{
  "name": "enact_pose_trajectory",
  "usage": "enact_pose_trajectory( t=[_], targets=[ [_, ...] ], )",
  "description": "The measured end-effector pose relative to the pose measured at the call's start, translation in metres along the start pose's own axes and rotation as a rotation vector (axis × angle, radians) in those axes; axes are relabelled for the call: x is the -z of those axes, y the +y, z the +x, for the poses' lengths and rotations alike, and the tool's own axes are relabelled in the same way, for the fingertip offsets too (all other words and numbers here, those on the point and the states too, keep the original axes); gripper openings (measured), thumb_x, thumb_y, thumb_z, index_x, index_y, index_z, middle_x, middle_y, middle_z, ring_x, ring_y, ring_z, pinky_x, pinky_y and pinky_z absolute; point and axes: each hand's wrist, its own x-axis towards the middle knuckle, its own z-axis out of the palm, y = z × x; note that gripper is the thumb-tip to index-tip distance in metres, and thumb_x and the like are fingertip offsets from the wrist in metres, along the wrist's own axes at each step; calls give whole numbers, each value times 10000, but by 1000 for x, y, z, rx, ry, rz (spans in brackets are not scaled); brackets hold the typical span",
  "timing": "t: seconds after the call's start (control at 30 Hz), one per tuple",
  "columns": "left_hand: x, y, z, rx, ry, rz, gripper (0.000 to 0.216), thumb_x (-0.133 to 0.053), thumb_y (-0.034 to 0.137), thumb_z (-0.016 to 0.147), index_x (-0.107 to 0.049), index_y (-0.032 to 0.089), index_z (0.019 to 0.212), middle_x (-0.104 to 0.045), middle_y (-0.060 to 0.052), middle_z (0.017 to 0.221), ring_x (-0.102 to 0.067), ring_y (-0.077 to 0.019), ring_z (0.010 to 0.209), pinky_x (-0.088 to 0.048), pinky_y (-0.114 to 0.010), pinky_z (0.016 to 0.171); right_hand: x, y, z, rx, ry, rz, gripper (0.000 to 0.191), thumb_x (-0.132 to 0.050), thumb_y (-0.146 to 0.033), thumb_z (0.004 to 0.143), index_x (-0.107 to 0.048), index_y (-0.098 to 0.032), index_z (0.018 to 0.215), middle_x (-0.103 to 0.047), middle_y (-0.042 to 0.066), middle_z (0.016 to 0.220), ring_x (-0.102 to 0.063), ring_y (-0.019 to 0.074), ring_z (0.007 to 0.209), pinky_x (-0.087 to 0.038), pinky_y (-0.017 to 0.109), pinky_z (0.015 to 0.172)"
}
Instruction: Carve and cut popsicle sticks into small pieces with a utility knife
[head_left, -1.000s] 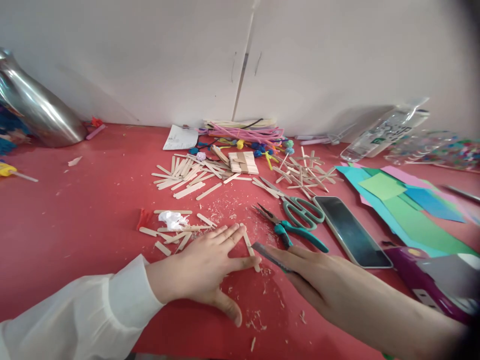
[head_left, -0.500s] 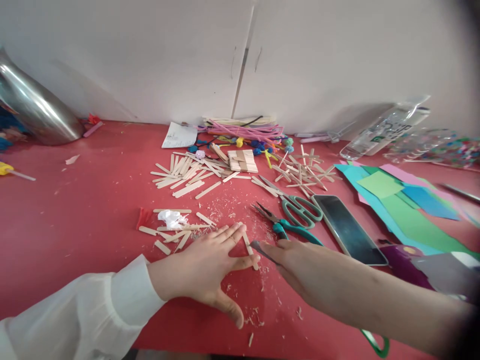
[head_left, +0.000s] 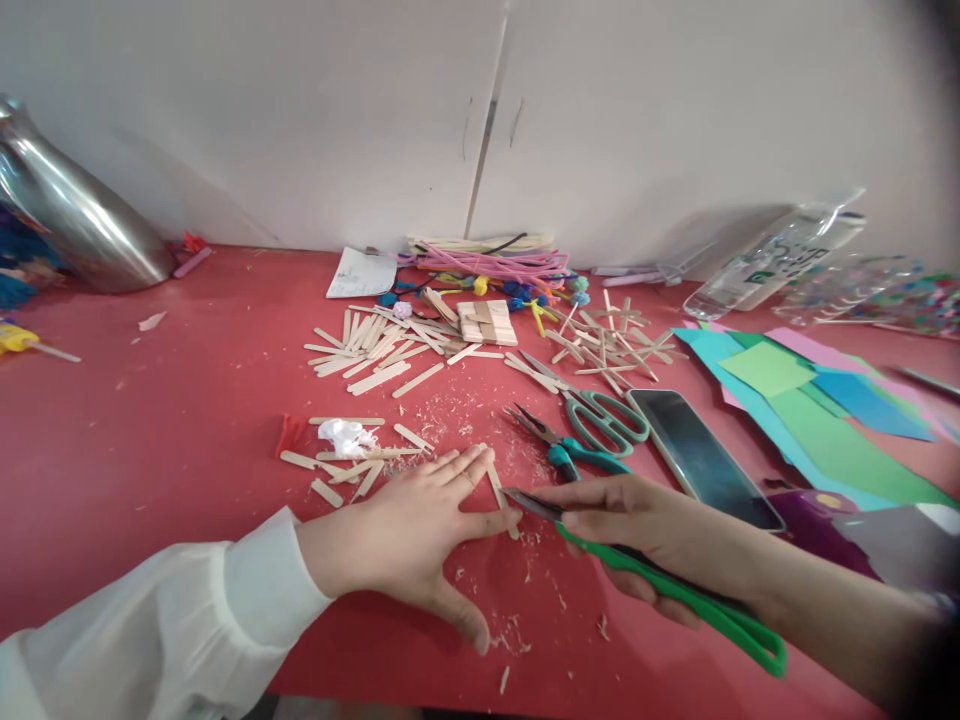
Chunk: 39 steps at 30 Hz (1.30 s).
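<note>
My left hand (head_left: 427, 530) lies flat on the red table with its fingers spread. Its fingertips touch both ends of a wooden craft stick (head_left: 494, 487), pressing it against the tabletop. My right hand (head_left: 637, 540) is closed around a green-handled cutting tool (head_left: 720, 610). The grey blade points left, its tip at the side of that stick; whether it touches is unclear. Pale wood shavings (head_left: 510, 635) are scattered around both hands. Left of my left hand are several loose sticks and a crumpled white piece (head_left: 345, 437).
Beyond my right hand are teal-handled pliers (head_left: 562, 450), scissors (head_left: 607, 422) and a phone (head_left: 705, 460). Stick piles (head_left: 375, 345) and pipe cleaners (head_left: 491, 262) lie at the back. Coloured paper (head_left: 825, 430) and a plastic bottle (head_left: 772, 260) are right; a metal jug (head_left: 82, 210) stands left.
My right hand has turned, bringing the tool's green handle up into view below the fingers. My left hand stays in place on the stick.
</note>
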Motion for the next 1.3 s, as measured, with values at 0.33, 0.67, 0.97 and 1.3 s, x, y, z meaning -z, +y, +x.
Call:
enact_pose_trajectory(
  t=[0.33, 0.67, 0.97, 1.3],
  targets=[
    [0, 1, 1, -35, 41, 30, 908, -569, 734, 605, -382, 270, 1362, -68, -152, 1502, -144, -405, 1343, -210, -547, 1049, -13, 9, -2, 517, 381, -698, 381, -466, -251, 839, -601, -279, 1193, -712, 21, 931, -664, 178, 793, -537, 276, 691],
    [-3, -1, 0, -41, 43, 55, 914, -528, 754, 621, -325, 297, 1387, -73, -169, 1498, -149, -409, 1340, -225, -555, 1036, -16, 10, 1, 633, 440, -1006, 393, -410, -153, 847, -594, -260, 1178, -718, 23, 905, -682, 166, 748, -543, 260, 649],
    [-2, -2, 0, -57, 50, 15, 939, -530, 768, 600, -354, 271, 1377, -83, -157, 1501, -134, -417, 1341, -203, -574, 1036, -11, -15, 1, 572, 276, -1274, 434, -399, -75, 801, -595, -162, 1178, -694, 105, 1027, -671, 229, 875, -536, 331, 713],
    [-1, -4, 0, -34, 21, -84, 972, -549, 772, 570, -347, 275, 1380, -16, -137, 1507, -99, -424, 1343, -191, -577, 1041, 1, -25, 4, 450, 175, -875, 343, -442, -147, 799, -698, -238, 1009, -650, -14, 625, -581, 131, 576, -450, 222, 562]
  ],
)
